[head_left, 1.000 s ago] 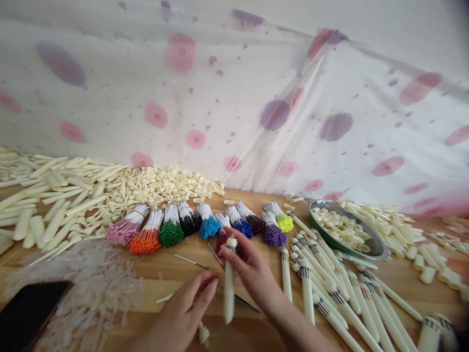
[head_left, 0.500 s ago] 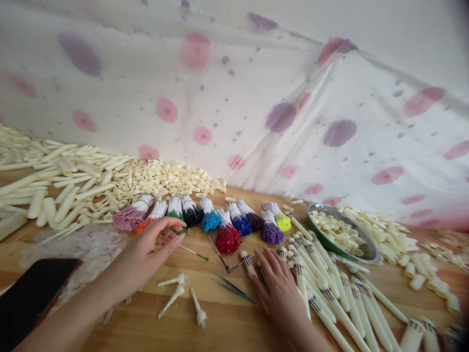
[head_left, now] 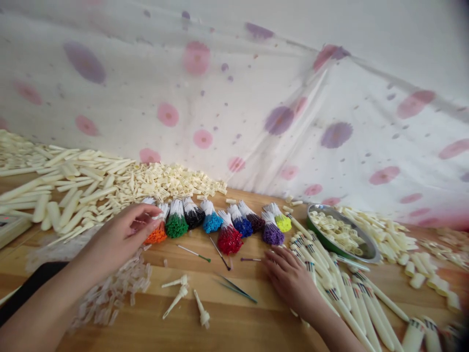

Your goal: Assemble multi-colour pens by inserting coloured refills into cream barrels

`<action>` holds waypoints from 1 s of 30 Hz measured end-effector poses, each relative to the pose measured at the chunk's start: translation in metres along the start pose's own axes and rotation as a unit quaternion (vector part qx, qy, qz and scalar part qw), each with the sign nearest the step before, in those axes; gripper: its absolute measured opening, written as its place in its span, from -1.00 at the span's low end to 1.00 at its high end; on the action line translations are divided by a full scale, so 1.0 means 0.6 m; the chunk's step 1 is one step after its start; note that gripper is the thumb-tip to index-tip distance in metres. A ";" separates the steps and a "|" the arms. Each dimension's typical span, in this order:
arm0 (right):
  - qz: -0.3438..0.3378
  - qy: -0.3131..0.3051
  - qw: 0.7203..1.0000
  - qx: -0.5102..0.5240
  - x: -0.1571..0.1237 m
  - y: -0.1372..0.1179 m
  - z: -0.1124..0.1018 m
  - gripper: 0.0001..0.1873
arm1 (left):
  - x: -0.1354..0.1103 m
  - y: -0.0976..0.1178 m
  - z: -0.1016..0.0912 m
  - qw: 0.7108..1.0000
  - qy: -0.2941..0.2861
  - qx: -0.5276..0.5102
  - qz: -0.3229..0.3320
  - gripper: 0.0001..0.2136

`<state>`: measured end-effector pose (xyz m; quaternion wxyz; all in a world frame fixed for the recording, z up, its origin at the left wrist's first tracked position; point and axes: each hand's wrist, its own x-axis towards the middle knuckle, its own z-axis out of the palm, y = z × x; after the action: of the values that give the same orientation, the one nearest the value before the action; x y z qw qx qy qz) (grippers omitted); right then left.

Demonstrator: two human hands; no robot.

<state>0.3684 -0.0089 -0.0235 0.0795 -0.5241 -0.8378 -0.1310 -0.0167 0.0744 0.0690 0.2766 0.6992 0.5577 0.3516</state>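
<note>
My left hand (head_left: pixel 130 230) reaches to the white ends of the orange pen refill bundle (head_left: pixel 157 233), thumb and fingertips close together; whatever lies between them is hidden. The green refill bundle (head_left: pixel 176 222) stands just to the right of it. My right hand (head_left: pixel 291 274) lies palm down with fingers extended at the left edge of a pile of cream multicolour pens (head_left: pixel 342 293), partly covering some. Near its fingertips lies a purple-tipped refill (head_left: pixel 250 259). A green-tipped refill (head_left: pixel 194 253), a dark-tipped refill (head_left: pixel 220 253) and tweezers (head_left: pixel 238 289) rest between the hands.
Black, blue, red, purple and yellow refill bundles (head_left: pixel 229 238) form a row. Cream pen parts (head_left: pixel 84 181) heap at the back left. A metal bowl (head_left: pixel 374 249) holds cream clips. Clear plastic pieces (head_left: pixel 110 288), a dark phone (head_left: pixel 32 283) and three cream tips (head_left: pixel 201 310) lie nearer.
My left hand has moved left from the green bundle to the orange one, covering the pink. My right hand has shifted right; the pen at its fingertips no longer shows there.
</note>
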 end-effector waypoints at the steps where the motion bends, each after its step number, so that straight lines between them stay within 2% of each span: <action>1: -0.002 -0.029 0.999 0.016 0.011 -0.008 -0.004 -0.68 | 0.000 -0.002 0.000 1.000 -0.001 0.000 0.002 -0.71; 4: 0.003 -0.092 0.995 0.041 0.044 -0.022 -0.009 -0.70 | 0.000 -0.007 0.001 1.000 -0.002 0.002 0.008 -0.71; 9: -0.001 -0.105 0.992 0.070 0.085 -0.032 -0.012 -0.76 | 0.000 -0.009 -0.011 0.999 0.001 0.048 0.006 -0.68; 13: 0.011 -0.081 0.990 0.112 0.110 -0.073 -0.021 -0.73 | 0.008 -0.027 -0.037 0.994 0.027 0.102 -0.009 -0.66; 17: 0.021 -0.065 0.988 0.136 0.134 -0.126 -0.013 -0.81 | 0.022 -0.070 -0.078 0.983 0.071 0.162 -0.044 -0.65; 21: 0.048 -0.049 0.988 0.141 0.145 -0.156 0.002 -0.84 | 0.033 -0.113 -0.112 0.973 0.089 0.197 -0.078 -0.64; 24: 0.043 -0.023 0.985 0.168 0.140 -0.168 0.010 -0.86 | 0.042 -0.144 -0.116 0.969 0.083 0.214 -0.090 -0.70; 30: -0.004 0.058 0.974 0.218 0.130 -0.178 0.030 -0.84 | 0.063 -0.196 -0.102 0.960 0.090 0.242 -0.109 -0.83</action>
<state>0.2386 0.0190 -0.0343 0.2396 -0.4827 -0.8420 0.0249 -0.1296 0.1371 0.0211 0.0842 0.6454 0.7218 0.2355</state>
